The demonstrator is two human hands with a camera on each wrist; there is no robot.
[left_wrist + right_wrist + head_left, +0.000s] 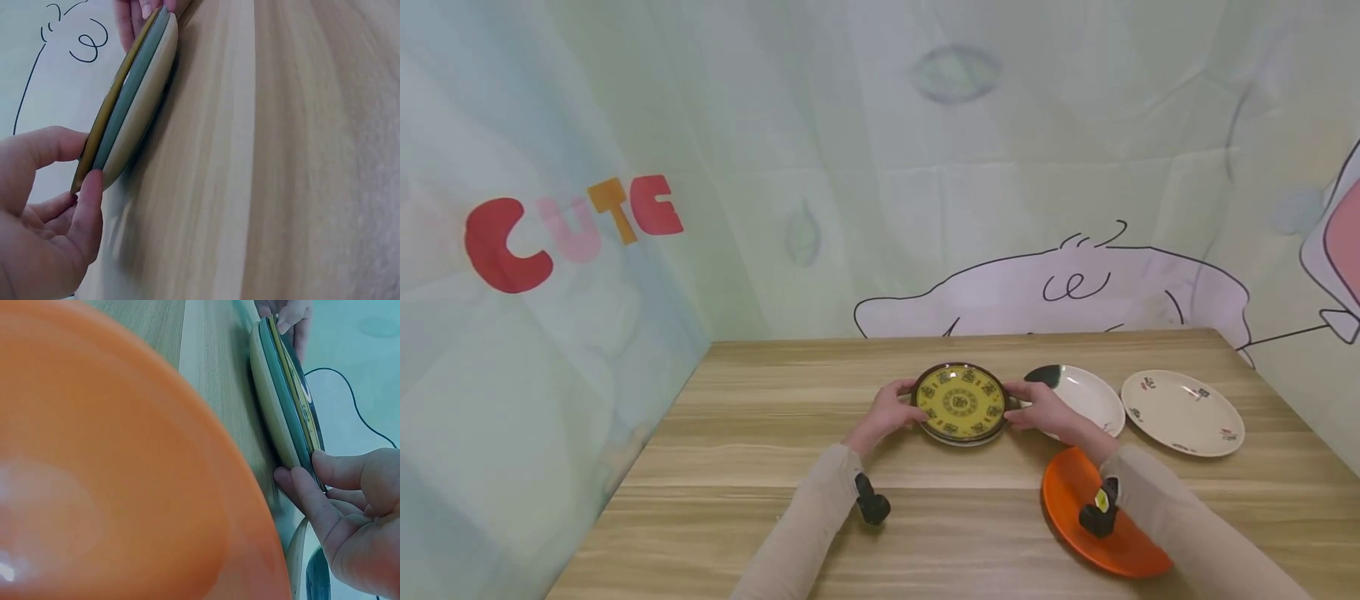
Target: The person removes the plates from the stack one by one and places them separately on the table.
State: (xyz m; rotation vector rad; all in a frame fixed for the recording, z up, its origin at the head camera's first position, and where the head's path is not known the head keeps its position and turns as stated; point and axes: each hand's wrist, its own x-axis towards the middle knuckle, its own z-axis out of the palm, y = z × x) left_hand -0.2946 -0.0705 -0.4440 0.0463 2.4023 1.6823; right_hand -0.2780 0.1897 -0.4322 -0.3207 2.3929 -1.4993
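Observation:
A yellow plate point(960, 403) with a dark rim and a ring of dark motifs tops a stack near the table's middle. Beneath it, a green plate point(134, 87) and a cream plate point(272, 400) show edge-on in the wrist views. My left hand point(889, 411) grips the yellow plate's left rim, its fingers also against the edges of the stack. On the opposite side, my right hand point(1043, 410) pinches the rim between thumb and fingers. The yellow plate lies on or just over the green one; whether they fully touch is hard to tell.
An orange plate point(1075, 517) lies under my right forearm. Right of the stack are a white plate point(1090, 398) with a dark green patch and a cream oval plate point(1183, 412) with small motifs. A printed curtain point(775, 167) hangs behind the wooden table point(715, 467).

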